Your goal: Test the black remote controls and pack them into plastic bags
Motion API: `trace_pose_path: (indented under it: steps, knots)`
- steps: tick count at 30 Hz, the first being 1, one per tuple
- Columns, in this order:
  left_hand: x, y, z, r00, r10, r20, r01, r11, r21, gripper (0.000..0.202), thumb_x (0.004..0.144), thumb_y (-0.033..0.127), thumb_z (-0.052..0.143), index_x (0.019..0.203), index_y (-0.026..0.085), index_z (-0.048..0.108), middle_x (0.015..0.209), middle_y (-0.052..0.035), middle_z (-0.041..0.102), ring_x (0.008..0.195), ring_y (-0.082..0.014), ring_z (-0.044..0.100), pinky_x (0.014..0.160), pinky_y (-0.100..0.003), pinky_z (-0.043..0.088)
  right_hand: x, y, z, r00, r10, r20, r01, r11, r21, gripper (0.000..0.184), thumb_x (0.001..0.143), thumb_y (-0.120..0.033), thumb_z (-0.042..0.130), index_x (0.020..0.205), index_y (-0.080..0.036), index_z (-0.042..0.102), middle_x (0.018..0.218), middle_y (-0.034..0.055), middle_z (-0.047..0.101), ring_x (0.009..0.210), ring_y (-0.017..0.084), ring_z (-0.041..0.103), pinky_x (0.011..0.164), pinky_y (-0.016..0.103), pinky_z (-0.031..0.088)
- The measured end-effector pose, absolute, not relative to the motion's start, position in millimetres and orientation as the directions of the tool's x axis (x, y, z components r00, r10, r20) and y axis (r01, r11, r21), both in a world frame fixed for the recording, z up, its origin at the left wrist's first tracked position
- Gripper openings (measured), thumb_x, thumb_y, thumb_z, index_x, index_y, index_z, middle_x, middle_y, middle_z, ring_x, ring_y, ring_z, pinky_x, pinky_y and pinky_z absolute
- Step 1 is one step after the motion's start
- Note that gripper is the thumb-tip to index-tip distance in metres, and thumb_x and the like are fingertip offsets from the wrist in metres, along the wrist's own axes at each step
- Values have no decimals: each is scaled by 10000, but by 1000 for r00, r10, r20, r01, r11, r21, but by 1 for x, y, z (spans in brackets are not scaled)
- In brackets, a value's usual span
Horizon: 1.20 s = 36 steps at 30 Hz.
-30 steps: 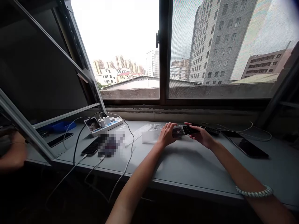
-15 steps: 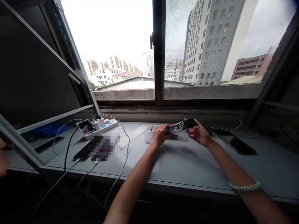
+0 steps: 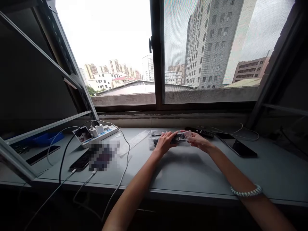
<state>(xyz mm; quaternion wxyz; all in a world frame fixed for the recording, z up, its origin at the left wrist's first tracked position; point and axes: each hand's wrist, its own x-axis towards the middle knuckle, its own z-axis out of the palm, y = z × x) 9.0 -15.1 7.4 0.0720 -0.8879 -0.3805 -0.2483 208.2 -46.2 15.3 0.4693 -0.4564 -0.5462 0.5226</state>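
Note:
My left hand [image 3: 165, 142] is closed over a bagged remote control [image 3: 179, 137], a black one in clear plastic, held low over the desk. Pinched between the fingers of my right hand [image 3: 199, 141] is the right end of the same bag. Other clear plastic packaging [image 3: 154, 143] with dark contents lies beneath and to the left of my left hand; I cannot make out every piece. Just behind my right hand, a black remote control [image 3: 203, 132] without a bag rests on the desk.
A flat clear bag [image 3: 134, 142] lies left of my hands. Farther left are a power strip [image 3: 108, 132] with chargers, a phone [image 3: 80, 162] and trailing white cables [image 3: 127, 157]. At right lies a dark tablet-like device [image 3: 237, 146]. The window stands behind the desk [image 3: 192, 173].
The remote's keyed end stuck out toward my right hand before; now it shows inside the plastic. Both hands have come lower, and my right hand has shifted to the bag's end.

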Motion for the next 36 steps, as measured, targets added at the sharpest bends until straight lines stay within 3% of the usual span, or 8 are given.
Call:
trace_pose_path:
  steps: [6,11,19,25,28,31,34,36]
  knots:
    - [14,-18,10,651,602,463,663,-748,40,611,756,288,667,1311,281,412,994,-19,589,940,-211,558,853,-309,398,202,-41,9,-60,994,92,134,100,-986,457,622,-447,712,986,-173,683,527,-40,482,447,52,299,400,184,226]
    - [15,-19,11,652,597,467,648,-759,64,577,763,278,654,1292,269,424,1007,-22,590,961,-212,553,864,-320,394,194,-41,12,-10,995,96,184,97,-978,493,586,-496,719,925,-140,678,505,-32,498,410,48,297,381,203,216]
    - [19,-21,6,605,640,475,674,-729,123,526,730,257,640,1223,208,466,1107,-49,585,1005,-228,547,894,-352,395,197,-31,5,83,984,155,158,140,-977,489,586,-242,685,1059,-140,617,465,-60,487,415,70,396,403,197,312]
    - [16,-15,3,538,687,488,713,-680,171,479,743,216,623,1202,237,486,1101,-36,582,1021,-215,549,867,-329,417,206,-30,9,250,958,141,121,114,-986,404,680,-283,602,1069,-172,616,752,30,641,537,91,532,407,171,342]
    - [13,-12,2,534,693,486,723,-672,164,439,770,211,617,1190,250,498,1083,-30,585,992,-207,560,867,-333,416,208,-31,15,269,962,36,43,25,-999,357,798,-342,457,1081,-189,613,959,67,654,631,105,600,425,163,380]
    - [12,-11,2,546,684,483,717,-680,153,432,776,204,620,1189,250,501,1094,-33,582,987,-207,560,878,-340,413,206,-33,19,204,975,-83,-14,-82,-997,463,858,-448,317,1036,-162,635,949,95,664,652,130,628,429,177,408]
    - [13,-13,2,562,679,473,711,-688,142,433,772,206,626,1185,258,508,1089,-29,582,980,-204,560,893,-341,410,203,-36,19,136,988,-75,33,-80,-996,497,787,-554,452,933,-131,669,867,107,679,662,161,632,436,197,428]
    - [14,-13,2,573,672,469,706,-696,134,441,762,232,639,1184,256,512,1076,-28,585,970,-206,562,893,-340,413,202,-36,14,90,996,-4,104,-14,-995,427,675,-501,640,891,-135,689,820,87,684,679,162,620,458,197,438]
